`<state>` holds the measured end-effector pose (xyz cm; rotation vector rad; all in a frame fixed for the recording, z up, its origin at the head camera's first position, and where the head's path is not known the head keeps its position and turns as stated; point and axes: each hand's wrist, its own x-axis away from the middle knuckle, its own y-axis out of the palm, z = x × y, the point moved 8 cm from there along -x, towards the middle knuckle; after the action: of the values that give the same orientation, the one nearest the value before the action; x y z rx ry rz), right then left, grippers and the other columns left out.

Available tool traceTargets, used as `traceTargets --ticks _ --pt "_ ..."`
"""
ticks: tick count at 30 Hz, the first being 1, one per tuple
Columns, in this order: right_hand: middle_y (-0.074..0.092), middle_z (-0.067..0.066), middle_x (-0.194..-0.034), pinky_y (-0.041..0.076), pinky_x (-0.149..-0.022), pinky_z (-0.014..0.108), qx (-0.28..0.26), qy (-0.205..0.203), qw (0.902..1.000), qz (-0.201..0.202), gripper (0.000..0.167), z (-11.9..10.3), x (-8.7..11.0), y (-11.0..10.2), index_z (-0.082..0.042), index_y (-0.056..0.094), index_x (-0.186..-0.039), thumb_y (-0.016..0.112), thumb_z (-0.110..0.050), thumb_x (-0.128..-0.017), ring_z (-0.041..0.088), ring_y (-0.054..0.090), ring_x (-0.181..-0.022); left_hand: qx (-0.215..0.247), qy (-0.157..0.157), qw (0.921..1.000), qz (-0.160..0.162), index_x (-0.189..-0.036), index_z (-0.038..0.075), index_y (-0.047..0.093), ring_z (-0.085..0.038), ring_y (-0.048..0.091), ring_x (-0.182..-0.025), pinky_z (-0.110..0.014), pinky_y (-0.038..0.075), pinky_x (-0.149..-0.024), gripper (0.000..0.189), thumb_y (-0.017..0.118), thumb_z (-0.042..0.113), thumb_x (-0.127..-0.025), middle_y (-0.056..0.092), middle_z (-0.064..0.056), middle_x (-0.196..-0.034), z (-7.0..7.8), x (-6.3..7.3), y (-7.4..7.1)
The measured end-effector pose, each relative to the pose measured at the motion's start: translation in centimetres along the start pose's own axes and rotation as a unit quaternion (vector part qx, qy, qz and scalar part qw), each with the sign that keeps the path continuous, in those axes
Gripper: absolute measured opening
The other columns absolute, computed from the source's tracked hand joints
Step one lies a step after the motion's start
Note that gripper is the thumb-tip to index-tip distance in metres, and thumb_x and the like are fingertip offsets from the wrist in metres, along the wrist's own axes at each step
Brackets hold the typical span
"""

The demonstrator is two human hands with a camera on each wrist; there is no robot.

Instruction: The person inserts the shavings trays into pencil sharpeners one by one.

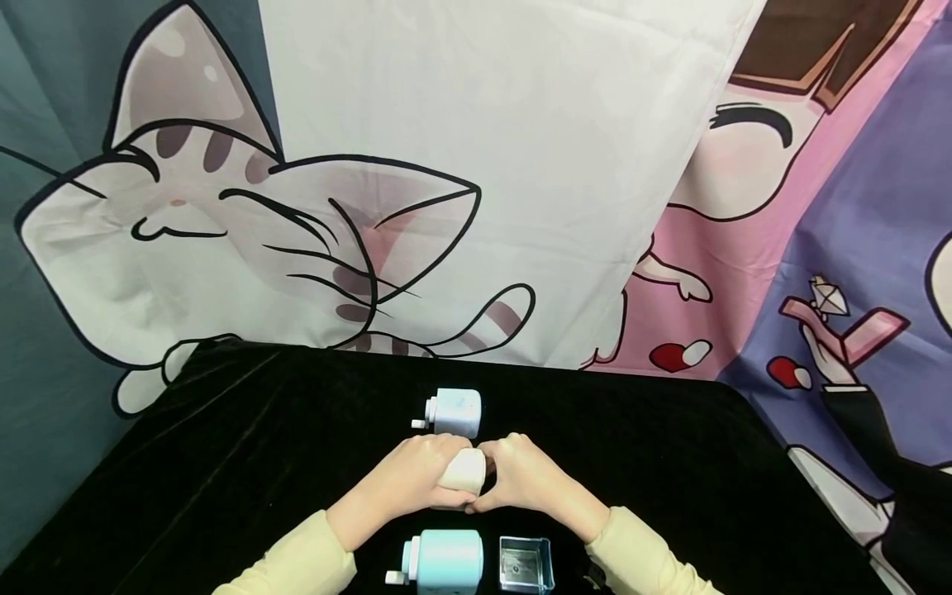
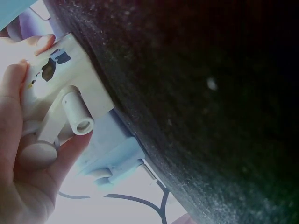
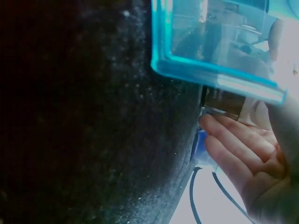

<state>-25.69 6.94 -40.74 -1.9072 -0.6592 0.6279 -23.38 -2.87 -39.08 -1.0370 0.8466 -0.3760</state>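
Observation:
A white crank pencil sharpener (image 1: 464,472) is between the two hands above the black cloth. My left hand (image 1: 418,474) grips its body from the left, fingers over the far side and thumb on the near side. In the left wrist view the crank handle (image 2: 77,112) and a dark printed picture show. At the other end, my right hand (image 1: 522,474) pinches with thumb and fingers. In the right wrist view its fingertips touch a see-through brownish drawer (image 3: 223,101); how far this is pulled out is hidden.
A pale blue sharpener (image 1: 457,412) lies beyond the hands. A turquoise sharpener (image 1: 449,560) lies nearer, its crank to the left. Beside it sits a clear blue-rimmed box (image 1: 551,570) with its opening up. A printed curtain (image 1: 521,165) hangs behind the black cloth (image 1: 297,446).

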Motion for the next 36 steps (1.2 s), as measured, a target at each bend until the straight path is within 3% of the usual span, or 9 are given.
traceTargets --ticks 9,17,23,31,36 --pt "0.072 -0.007 -0.072 0.041 -0.056 0.005 0.01 -0.003 0.9999 0.007 0.039 -0.07 -0.07 -0.02 -0.014 0.066 -0.08 0.087 -0.042 -0.062 -0.008 0.056 -0.062 -0.002 0.005 0.9999 0.014 -0.097 0.013 0.061 -0.002 0.05 -0.067 -0.018 0.045 -0.059 0.043 0.079 0.044 -0.072 0.06 0.008 -0.08 0.09 0.07 -0.13" --pt "0.072 -0.007 -0.073 0.042 -0.056 0.005 0.0 -0.007 0.9999 0.013 0.039 0.04 -0.02 -0.01 -0.014 0.066 -0.082 0.086 -0.041 -0.063 -0.006 0.059 -0.063 0.007 -0.003 1.0 -0.004 -0.097 0.013 0.063 -0.002 0.051 -0.067 -0.017 0.045 -0.059 0.042 0.076 0.047 -0.075 0.061 0.007 -0.081 -0.13 -0.13 -0.1" --pt "0.074 -0.006 -0.08 0.045 -0.062 0.007 -0.012 -0.005 0.9999 0.006 0.038 0.1 0.27 -0.05 -0.014 0.067 -0.086 0.084 -0.041 -0.066 -0.005 0.063 -0.073 0.012 -0.016 0.9996 -0.022 -0.096 0.014 0.064 -0.001 0.05 -0.066 -0.017 0.044 -0.057 0.041 0.075 0.048 -0.075 0.061 0.009 -0.08 -0.33 -0.34 -0.12" --pt "0.074 -0.008 -0.084 0.048 -0.066 0.013 -0.022 -0.001 0.9997 0.011 0.04 0.25 0.58 -0.12 -0.015 0.066 -0.091 0.083 -0.043 -0.068 -0.004 0.064 -0.079 0.008 -0.026 0.9993 -0.025 -0.095 0.016 0.063 -0.002 0.049 -0.068 -0.018 0.044 -0.058 0.04 0.075 0.049 -0.074 0.059 0.009 -0.08 -0.23 -0.43 -0.33" --pt "0.074 -0.009 -0.086 0.049 -0.067 0.013 -0.026 0.003 0.9996 0.009 0.042 0.38 0.76 0.21 -0.015 0.067 -0.093 0.083 -0.044 -0.067 -0.005 0.064 -0.081 0.002 -0.033 0.9991 -0.029 -0.103 0.015 0.063 -0.006 0.055 -0.076 -0.022 0.048 -0.064 0.049 0.076 0.051 -0.072 0.064 0.006 -0.088 -0.25 -0.05 -0.17"
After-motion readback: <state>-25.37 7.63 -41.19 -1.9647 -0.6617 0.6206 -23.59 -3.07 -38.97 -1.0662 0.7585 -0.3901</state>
